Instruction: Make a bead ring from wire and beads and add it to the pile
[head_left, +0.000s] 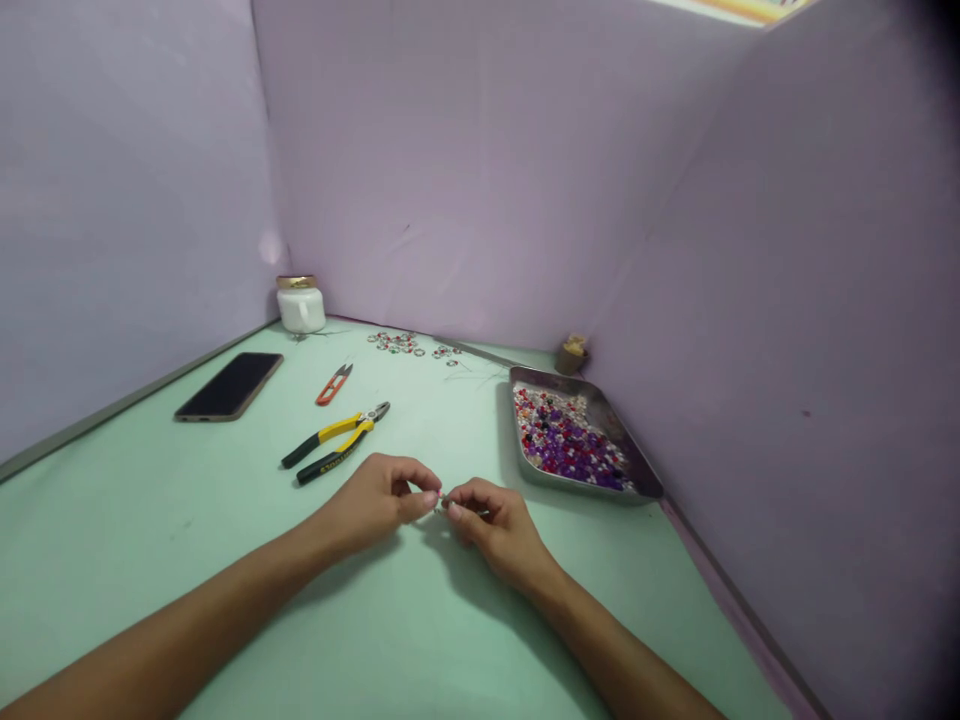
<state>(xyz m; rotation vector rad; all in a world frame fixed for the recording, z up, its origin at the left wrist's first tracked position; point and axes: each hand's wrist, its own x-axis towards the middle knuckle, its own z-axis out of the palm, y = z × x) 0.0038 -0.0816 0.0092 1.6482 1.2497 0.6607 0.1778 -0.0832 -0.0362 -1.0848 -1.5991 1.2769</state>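
My left hand and my right hand meet just above the pale green table, fingertips almost touching. Both are closed in a pinch on a tiny piece between them, too small to name; it looks like a thin wire or small ring. A metal tray of red, purple and clear beads sits just beyond my right hand. Yellow-and-black pliers lie just beyond my left hand.
A dark phone lies at the left. Small orange snips lie behind the pliers. A white jar stands in the far corner, several finished bead rings beside it. A small brown object sits behind the tray. Lilac walls enclose the table.
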